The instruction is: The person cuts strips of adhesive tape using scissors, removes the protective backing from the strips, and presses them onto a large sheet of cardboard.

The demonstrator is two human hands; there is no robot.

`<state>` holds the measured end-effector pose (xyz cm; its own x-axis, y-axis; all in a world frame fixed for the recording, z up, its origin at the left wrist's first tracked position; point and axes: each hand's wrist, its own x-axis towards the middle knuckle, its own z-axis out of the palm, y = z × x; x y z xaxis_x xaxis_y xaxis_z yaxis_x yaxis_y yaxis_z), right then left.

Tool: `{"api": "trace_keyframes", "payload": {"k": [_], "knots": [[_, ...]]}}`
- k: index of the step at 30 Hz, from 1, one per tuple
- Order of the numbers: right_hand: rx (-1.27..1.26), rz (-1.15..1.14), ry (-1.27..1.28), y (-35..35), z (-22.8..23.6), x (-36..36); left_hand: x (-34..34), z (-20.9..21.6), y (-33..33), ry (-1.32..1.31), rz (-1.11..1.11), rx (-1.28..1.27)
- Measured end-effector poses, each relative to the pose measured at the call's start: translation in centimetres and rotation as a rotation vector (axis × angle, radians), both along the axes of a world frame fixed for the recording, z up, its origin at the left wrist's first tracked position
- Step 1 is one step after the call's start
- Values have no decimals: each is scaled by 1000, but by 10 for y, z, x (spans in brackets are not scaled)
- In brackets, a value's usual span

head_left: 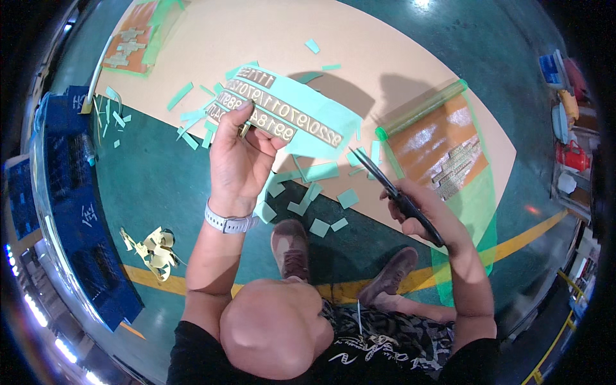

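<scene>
While left hand (242,157) pinches pale green sheet (333,115) with raised numeral strips (298,120), right hand (428,206) wraps round black scissors (399,197), blades pointing toward sheet. Sheet held above tan board (359,38). Below and around left hand: green scraps (319,172). Just beyond right hand: orange panel (417,141), green film (484,199) at edges. Well left of left hand: blue panel (83,237). Left thumb blocks some numerals. Writing: numerals mirror-reversed; white characters on blue panel.

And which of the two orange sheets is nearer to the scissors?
The right sheet, close to the right hand holding the scissors. The other sheet lies far off, at the upper left of the board.
</scene>
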<state>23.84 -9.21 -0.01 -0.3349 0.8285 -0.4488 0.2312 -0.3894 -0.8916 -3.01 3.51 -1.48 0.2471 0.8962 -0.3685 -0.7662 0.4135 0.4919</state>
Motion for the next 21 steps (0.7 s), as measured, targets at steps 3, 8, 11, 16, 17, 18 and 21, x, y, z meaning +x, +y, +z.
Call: {"api": "trace_keyframes", "payload": {"k": [3,8,11,16,17,18,21], "knots": [[20,149,-94,-1,12,8,3,4,-5,21,-28,-19],[76,184,-89,-3,23,1,2,8,-10,28,-71,-35],[103,109,-116,-3,23,-5,7,11,-12,14,-88,-73],[80,92,-99,-1,25,-8,11,11,-16,66,-86,-36],[73,93,-101,-1,25,-8,12,12,-16,86,-74,-37],[70,101,-107,0,26,-8,12,12,-16,77,-79,-42],[69,109,-119,0,28,-7,12,11,-16,64,-99,-51]]}}
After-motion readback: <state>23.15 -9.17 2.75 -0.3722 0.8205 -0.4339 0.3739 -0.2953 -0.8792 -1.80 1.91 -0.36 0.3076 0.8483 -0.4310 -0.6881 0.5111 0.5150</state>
